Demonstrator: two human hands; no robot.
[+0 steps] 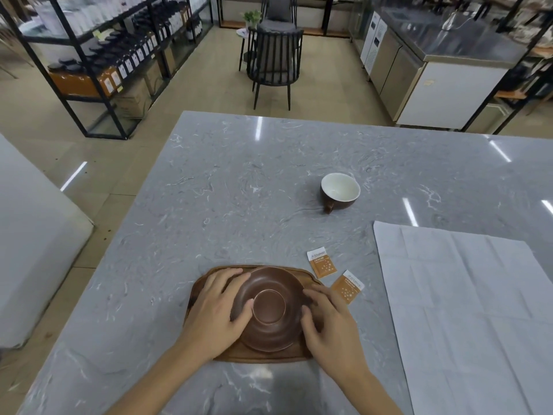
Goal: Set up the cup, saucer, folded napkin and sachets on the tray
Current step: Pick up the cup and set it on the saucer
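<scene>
grey marbled surface (239, 190) carries everything. largest, the napkin (466, 310) lies spread flat at right, not yet folded. the wooden tray (209, 278) holds only the saucer (269, 307), left hand (215, 310) and right hand (329, 322) resting at its rim, fingers (232, 275) loosely spread. the cup (340, 190) stands well apart, two sachets (321, 264) just beside the tray: most remains.

Glossy grey marbled stone table (239, 181), warm wooden tray (209, 278), matt brown ceramic saucer (270, 307), cup (340, 191) glazed white inside, creased pale cloth napkin (466, 310), paper sachets (321, 264).
</scene>
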